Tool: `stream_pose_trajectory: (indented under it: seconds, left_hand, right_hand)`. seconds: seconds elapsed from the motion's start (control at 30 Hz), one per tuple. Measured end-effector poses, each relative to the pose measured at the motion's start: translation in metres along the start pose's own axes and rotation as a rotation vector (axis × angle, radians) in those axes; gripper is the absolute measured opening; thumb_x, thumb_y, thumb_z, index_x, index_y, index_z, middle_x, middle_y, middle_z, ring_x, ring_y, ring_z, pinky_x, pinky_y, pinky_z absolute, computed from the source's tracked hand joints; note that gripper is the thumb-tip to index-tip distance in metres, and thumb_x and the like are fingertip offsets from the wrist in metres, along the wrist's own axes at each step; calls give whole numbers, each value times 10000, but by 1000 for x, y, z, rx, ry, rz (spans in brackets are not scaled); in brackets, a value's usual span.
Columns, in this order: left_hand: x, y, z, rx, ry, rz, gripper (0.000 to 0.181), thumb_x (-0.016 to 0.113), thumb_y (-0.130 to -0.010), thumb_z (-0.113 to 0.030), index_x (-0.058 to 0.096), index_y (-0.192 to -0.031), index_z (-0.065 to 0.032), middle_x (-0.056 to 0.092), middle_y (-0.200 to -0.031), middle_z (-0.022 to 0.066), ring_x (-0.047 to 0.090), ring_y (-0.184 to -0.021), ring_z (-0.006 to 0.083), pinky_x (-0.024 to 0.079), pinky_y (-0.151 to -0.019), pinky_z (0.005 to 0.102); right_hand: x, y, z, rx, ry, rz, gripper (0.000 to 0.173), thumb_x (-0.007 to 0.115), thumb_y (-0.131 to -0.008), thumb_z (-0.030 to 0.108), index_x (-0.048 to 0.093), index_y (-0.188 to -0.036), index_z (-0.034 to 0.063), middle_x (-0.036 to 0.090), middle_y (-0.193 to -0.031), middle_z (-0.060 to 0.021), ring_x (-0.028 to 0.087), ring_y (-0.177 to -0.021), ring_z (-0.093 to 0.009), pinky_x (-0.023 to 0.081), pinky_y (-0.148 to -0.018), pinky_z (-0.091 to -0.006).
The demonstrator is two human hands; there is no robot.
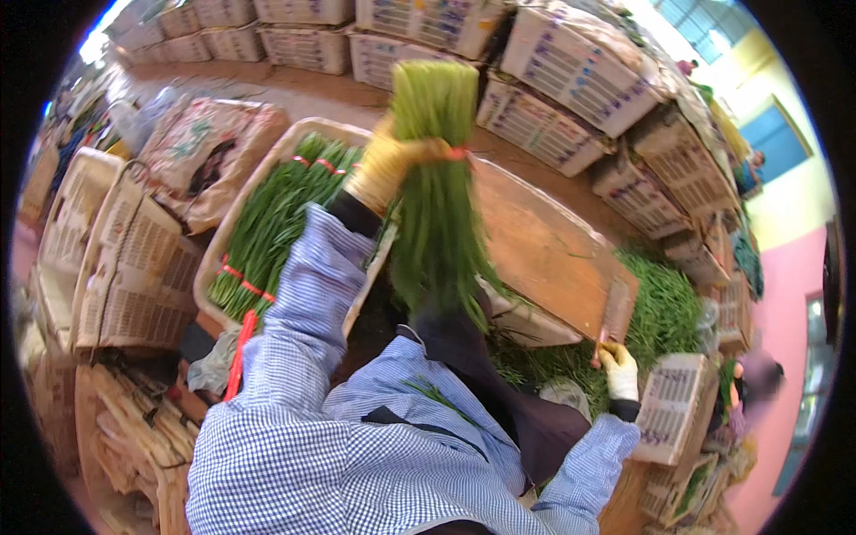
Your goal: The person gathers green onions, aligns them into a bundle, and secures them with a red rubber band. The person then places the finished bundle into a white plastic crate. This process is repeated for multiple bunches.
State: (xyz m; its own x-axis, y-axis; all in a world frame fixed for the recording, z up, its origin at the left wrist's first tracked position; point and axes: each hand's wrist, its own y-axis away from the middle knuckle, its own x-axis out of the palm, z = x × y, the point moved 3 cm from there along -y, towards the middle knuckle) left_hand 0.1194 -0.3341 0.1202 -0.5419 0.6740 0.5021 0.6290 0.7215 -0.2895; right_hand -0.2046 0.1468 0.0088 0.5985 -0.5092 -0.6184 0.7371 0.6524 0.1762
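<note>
My left hand (pixel 391 164), in a yellow work glove, grips a bundle of long green leafy stalks (pixel 435 107) that look like garlic chives. A red band circles the bundle by my fingers; its pale cut ends point away from me and its leaves hang towards my lap. My right hand (pixel 618 368), in a yellow and white glove, holds the handle of a wide-bladed knife (pixel 612 307) at the near right corner of a wooden board (pixel 535 234). Left of the board, a plastic crate (pixel 206 277) holds several red-banded bundles of the same greens (pixel 267 214).
Stacked white crates (pixel 575 67) line the far side. Loose greens (pixel 662 301) lie right of the board. Empty-looking crates (pixel 134 267) and a stained sack (pixel 207 147) stand at the left. Other people (pixel 752 170) are at the far right.
</note>
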Motion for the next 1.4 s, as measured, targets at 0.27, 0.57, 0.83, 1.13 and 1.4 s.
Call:
stream_pose_trajectory:
  seconds: [0.27,0.57,0.83,1.13,1.4]
  left_hand:
    - [-232,14,-107,-124,-1101,-409,776,876,-641,-15,540,-1339,-49,700,-1124,74,661,-1026,198,528,-915,340]
    - [-340,-24,18,-222,-1245,-278,932,873,-585,-142,475,-1426,-80,635,-1285,158,592,-1201,262,434,-1046,321]
    - [-346,-74,84,-694,-1661,-351,930,834,-596,-311,468,-1411,-52,574,-1360,201,552,-1265,329,423,-1066,368]
    - [-354,-85,122,-715,-1612,-291,876,833,-602,-340,513,-1369,-62,631,-1269,214,610,-1183,343,473,-1011,388]
    - [-364,-78,151,-806,-1607,-376,894,783,-678,-320,414,-1467,-117,612,-1309,200,593,-1219,329,466,-1025,400]
  right_hand:
    - [54,2,-59,260,-111,144,212,636,-936,117,684,-1122,26,693,-914,-23,619,-713,-102,494,-618,-238]
    - [100,-27,-63,314,-33,260,192,641,-923,89,678,-1094,8,686,-901,-38,599,-698,-111,500,-637,-256]
    - [101,-34,-90,370,282,271,164,664,-892,59,689,-1032,-23,707,-873,-81,638,-745,-150,526,-701,-301]
    - [134,-51,-91,518,443,397,177,676,-885,133,694,-1010,9,698,-796,-104,623,-667,-189,508,-635,-338]
    - [163,-58,-61,517,471,457,181,691,-876,110,692,-1016,-5,705,-809,-98,624,-678,-179,507,-638,-323]
